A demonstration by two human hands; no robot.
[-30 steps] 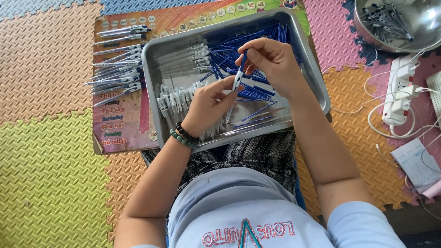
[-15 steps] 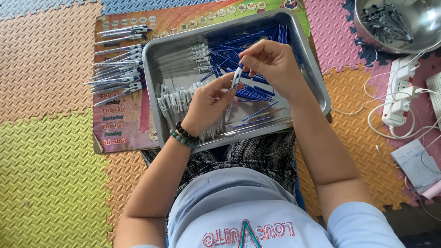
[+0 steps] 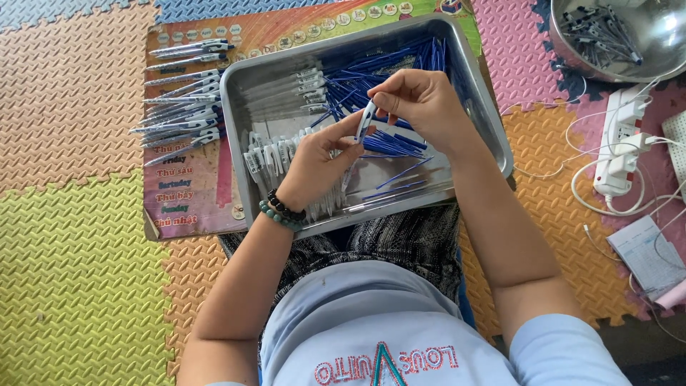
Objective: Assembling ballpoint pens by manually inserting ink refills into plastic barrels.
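On the left side of the mat, finished pens are lying in a row beside the metal tray. Above the tray, your left hand is pinching the lower end of a white pen part, and your right hand is gripping its upper end. Its long axis is standing almost upright in the view, leaning slightly right. A steel bowl is sitting far right.
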